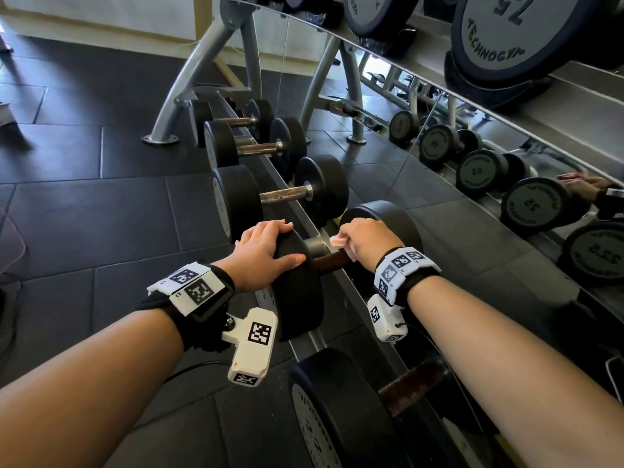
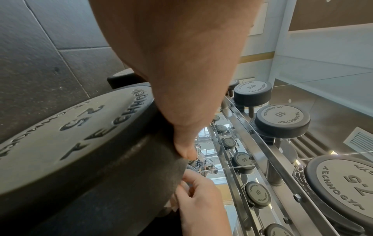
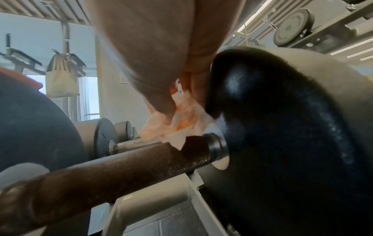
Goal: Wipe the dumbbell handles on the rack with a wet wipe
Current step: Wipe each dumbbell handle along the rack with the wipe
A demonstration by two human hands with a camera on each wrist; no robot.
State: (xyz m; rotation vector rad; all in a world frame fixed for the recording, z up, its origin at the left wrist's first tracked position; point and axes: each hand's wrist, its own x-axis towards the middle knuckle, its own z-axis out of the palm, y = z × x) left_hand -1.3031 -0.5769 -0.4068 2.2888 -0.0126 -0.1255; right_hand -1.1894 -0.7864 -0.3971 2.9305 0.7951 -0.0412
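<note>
Two hands on TECHNOGYM 25 dumbbell point(image 2: 84, 135), wet wipe point(image 1: 338, 240) pinched

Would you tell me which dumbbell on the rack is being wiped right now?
The 25 dumbbell, second nearest: the right hand presses the wet wipe on its handle.

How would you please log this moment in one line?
left hand: rests on dumbbell head | right hand: grips wet wipe on handle
</note>
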